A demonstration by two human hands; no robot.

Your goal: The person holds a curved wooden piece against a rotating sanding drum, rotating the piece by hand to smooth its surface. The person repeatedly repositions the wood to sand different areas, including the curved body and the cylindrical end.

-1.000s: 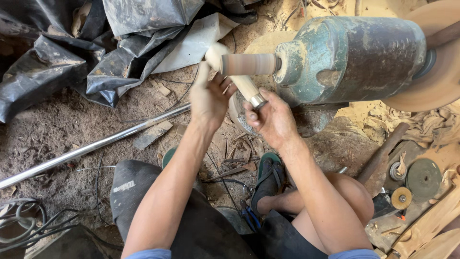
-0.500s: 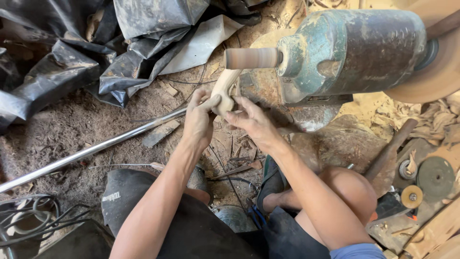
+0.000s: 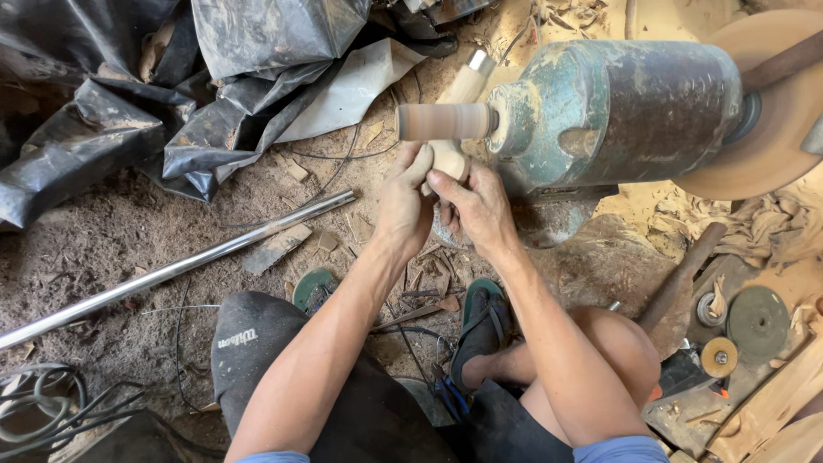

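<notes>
I see both hands closed on one pale wooden piece [image 3: 453,129], a turned handle-like shape with a metal-capped far end that rises past the drum. My left hand [image 3: 405,206] wraps the lower part from the left with the fingers curled tight, and my right hand [image 3: 473,206] clamps it from the other side, thumb laid along the wood; a two-sided grip like this reads to me as steadying the piece against a pull, since it is pressed up under the spinning sanding drum [image 3: 444,121] just above the grip. That drum sticks out of the green motor housing [image 3: 617,107], which sits to the right of the grip, so the wood meets it from below, where I can watch the contact. Farther right of the housing a large tan disc [image 3: 771,129] is mounted on the same machine. Left of the grip and well apart, a steel pipe [image 3: 180,266] lies on the dirt floor [image 3: 129,231] beside crumpled black plastic sheeting [image 3: 111,129]. Below the grip my sandalled foot [image 3: 484,326] is planted on the floor, I judge for balance while squatting close.
</notes>
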